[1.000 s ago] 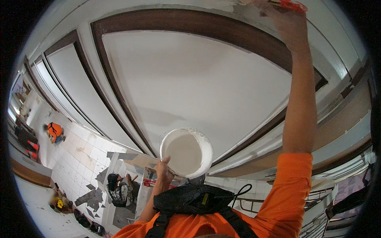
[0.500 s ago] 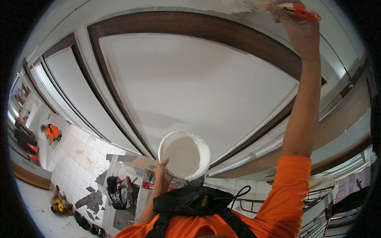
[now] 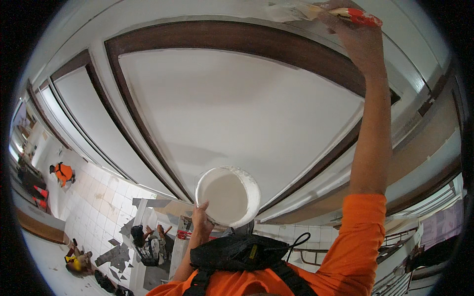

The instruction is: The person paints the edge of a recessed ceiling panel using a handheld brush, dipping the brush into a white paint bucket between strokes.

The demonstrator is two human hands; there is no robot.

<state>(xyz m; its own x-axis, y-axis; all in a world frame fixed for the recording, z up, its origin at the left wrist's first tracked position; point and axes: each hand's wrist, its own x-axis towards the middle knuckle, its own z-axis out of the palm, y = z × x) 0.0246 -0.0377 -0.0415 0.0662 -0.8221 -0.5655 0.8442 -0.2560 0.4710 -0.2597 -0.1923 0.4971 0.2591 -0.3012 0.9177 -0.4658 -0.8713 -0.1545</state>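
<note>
My left hand (image 3: 203, 218) grips the near left side of a white bucket (image 3: 253, 195). A pale wet coating lies inside it, and dried white smears mark its rim. High at the upper right, my raised right hand (image 3: 348, 27) is closed around a paintbrush with a red-and-wood handle (image 3: 364, 18). Its pale bristle end presses toward the white wall (image 3: 237, 9) above a dark brown wooden frame (image 3: 237, 37), where a wet-looking whitish patch shows. The frame surrounds a large white panel (image 3: 242, 108).
Far below is a tiled floor (image 3: 94, 192) with dark torn scraps (image 3: 116, 256). Several people work there, one in an orange shirt (image 3: 63, 172), another crouching with a backpack (image 3: 150, 246). Metal railings (image 3: 395, 281) stand at the lower right. A black bag (image 3: 239, 250) hangs on my chest.
My right hand with the paintbrush has shifted left along the wall above the frame. The bucket stays almost in place in my left hand. The view has tilted slightly.
</note>
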